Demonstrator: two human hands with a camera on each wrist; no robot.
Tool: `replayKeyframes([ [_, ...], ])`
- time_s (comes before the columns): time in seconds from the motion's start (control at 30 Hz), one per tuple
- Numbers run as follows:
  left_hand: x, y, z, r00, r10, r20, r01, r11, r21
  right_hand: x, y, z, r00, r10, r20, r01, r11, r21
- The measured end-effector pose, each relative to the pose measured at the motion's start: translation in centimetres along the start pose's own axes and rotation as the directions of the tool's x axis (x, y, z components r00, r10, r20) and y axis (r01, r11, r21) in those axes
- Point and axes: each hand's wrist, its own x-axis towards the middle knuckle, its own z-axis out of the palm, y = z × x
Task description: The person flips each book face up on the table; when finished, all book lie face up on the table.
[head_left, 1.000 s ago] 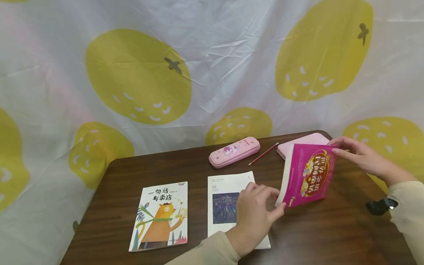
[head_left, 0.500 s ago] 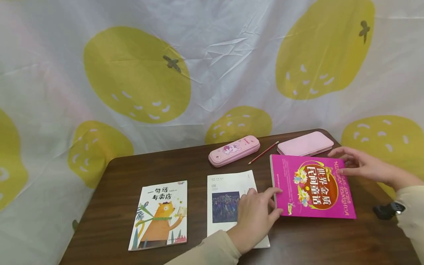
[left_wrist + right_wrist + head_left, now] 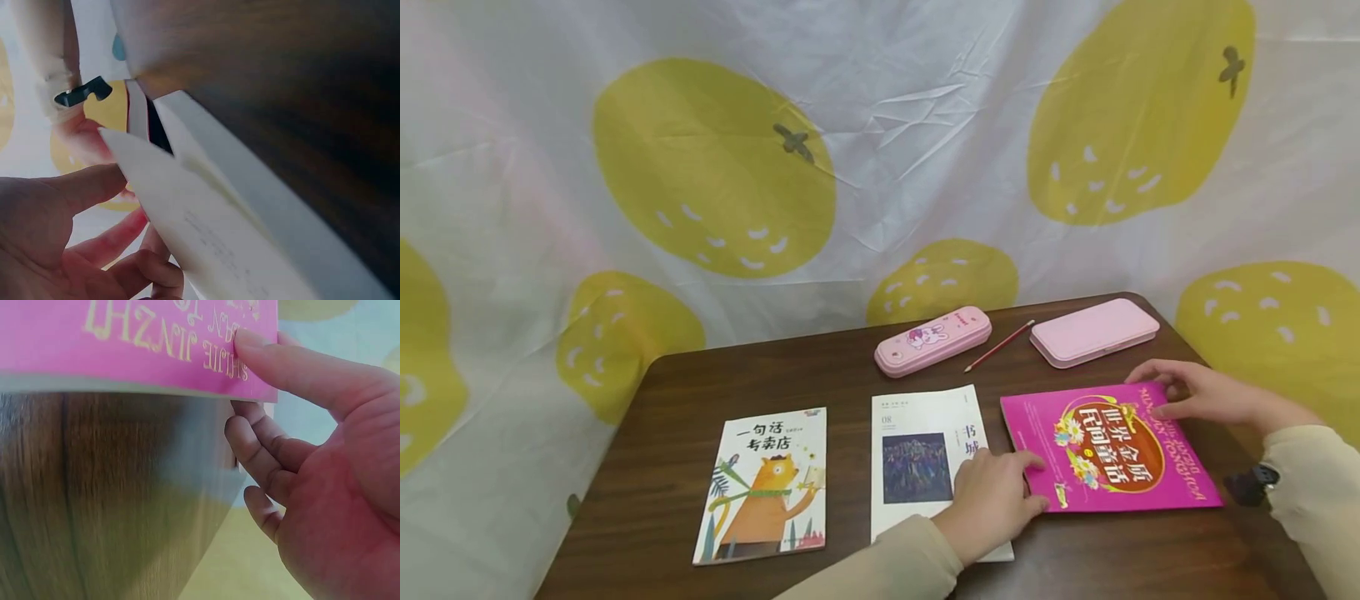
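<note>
A bright pink book with a red and gold title panel is between the two hands, over the right of the brown table. My right hand pinches its far right corner; the right wrist view shows the thumb on the cover and fingers below, with that edge raised off the wood. My left hand holds the book's left edge with thumb and fingers. In the left wrist view, pale pages or a cover's underside stand against the left hand. The left fingertips are partly hidden there.
A white book with a dark picture lies partly under the left forearm. Farther left is a picture book with an orange bear. Two pink pencil cases, one with a rabbit and one plain, flank a red pencil at the back.
The pink book has swung from steeply tilted to nearly flat and moved nearer the front edge, uncovering the plain pencil case. Both hands have come along with it.
</note>
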Motion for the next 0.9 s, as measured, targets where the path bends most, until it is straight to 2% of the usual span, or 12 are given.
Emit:
replayKeyframes([
  [0.2, 0.2, 0.7, 0.3, 0.998, -0.024, 0.052, 0.021, 0.998, 0.065, 0.8, -0.1, 0.3, 1.0, -0.003, 0.008, 0.004, 0.997, -0.074],
  [0.33, 0.2, 1.2, 0.3, 0.997, -0.034, 0.073, 0.022, 0.989, 0.148, 1.2, -0.4, 0.5, 0.999, 0.04, -0.003, -0.04, 0.985, -0.169],
  [0.47, 0.4, 1.8, 0.5, 0.994, -0.037, 0.1, 0.013, 0.974, 0.227, 0.8, -0.4, 1.0, 0.995, 0.078, -0.057, -0.089, 0.969, -0.229],
  [0.53, 0.6, 2.1, 0.7, 0.993, -0.025, 0.116, -0.005, 0.967, 0.256, 0.1, -0.4, 1.1, 0.993, 0.068, -0.1, -0.091, 0.965, -0.247],
  [0.7, 1.3, 2.3, 0.4, 0.99, -0.009, 0.141, -0.029, 0.965, 0.262, -2.0, -0.4, 1.8, 0.98, 0.094, -0.177, -0.142, 0.947, -0.286],
  [0.8, 1.9, 1.8, -0.5, 0.991, -0.007, 0.133, -0.026, 0.97, 0.241, -2.7, -0.6, 2.3, 0.976, 0.105, -0.193, -0.164, 0.933, -0.321],
  [0.9, 2.9, 1.0, -1.7, 0.993, 0.006, 0.119, -0.032, 0.976, 0.217, -3.4, -1.0, 2.7, 0.976, 0.08, -0.201, -0.15, 0.92, -0.362],
])
